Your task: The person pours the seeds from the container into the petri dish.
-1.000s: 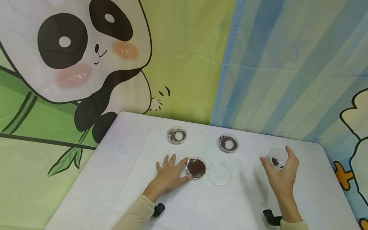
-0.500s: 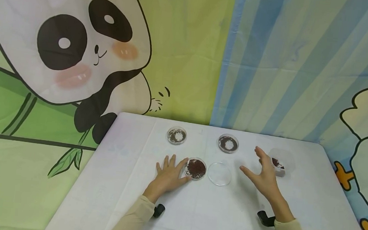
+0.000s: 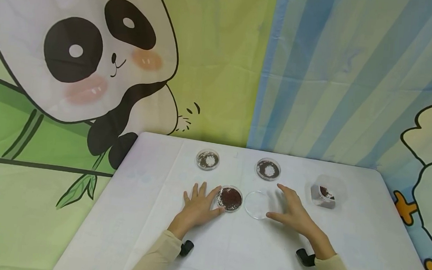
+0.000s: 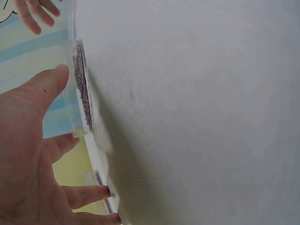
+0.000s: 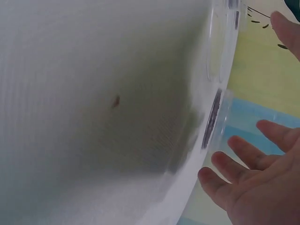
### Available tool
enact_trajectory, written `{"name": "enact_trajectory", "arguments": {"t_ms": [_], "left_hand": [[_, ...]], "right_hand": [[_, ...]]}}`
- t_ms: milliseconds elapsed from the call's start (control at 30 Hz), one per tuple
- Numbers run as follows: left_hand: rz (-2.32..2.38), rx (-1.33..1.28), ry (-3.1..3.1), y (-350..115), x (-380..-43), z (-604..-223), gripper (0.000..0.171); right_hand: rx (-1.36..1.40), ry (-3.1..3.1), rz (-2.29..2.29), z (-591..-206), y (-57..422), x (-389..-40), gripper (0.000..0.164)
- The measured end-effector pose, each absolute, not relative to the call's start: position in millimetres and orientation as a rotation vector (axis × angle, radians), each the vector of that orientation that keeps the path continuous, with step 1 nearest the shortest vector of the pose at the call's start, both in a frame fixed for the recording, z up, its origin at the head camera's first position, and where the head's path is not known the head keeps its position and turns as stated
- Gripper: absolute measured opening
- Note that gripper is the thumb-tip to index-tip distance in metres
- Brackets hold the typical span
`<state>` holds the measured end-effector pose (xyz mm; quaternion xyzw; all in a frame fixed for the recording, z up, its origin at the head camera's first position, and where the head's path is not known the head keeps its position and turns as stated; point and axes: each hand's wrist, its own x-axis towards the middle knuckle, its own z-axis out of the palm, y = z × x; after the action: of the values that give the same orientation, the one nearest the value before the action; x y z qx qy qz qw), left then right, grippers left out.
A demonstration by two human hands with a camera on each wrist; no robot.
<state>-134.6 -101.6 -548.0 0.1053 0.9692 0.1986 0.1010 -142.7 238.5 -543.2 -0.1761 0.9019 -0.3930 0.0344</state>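
My left hand (image 3: 199,208) rests on the table with its fingers spread, thumb and forefinger touching the rim of a clear petri dish (image 3: 229,198) of dark brown soil with white grains. In the left wrist view, the dish (image 4: 83,89) stands on edge-on view between thumb and forefinger. Beside it lies a clear round lid (image 3: 257,205), flat on the table. My right hand (image 3: 295,217) is over the table at the lid's right, fingers apart and nothing held; the right wrist view shows the hand (image 5: 262,173) with its fingers extended.
Two more petri dishes, one at back left (image 3: 208,159) and one at back centre (image 3: 268,169), hold dark soil with a white patch. A clear plastic container (image 3: 323,196) with some soil stands at the right. A printed panda curtain (image 3: 222,67) hangs behind the table.
My right hand has let go of the clear container at the right and moved left to beside the lid. The left hand and the dishes have stayed put.
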Motion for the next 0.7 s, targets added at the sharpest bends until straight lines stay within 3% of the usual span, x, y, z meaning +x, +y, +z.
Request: {"name": "enact_trajectory", "arguments": {"t_ms": [700], "left_hand": [[0.585, 0.317, 2.871, -102, -133, -548, 0.077]], "right_hand": [[-0.530, 2.973, -0.667, -556, 213, -142, 0.091]]}}
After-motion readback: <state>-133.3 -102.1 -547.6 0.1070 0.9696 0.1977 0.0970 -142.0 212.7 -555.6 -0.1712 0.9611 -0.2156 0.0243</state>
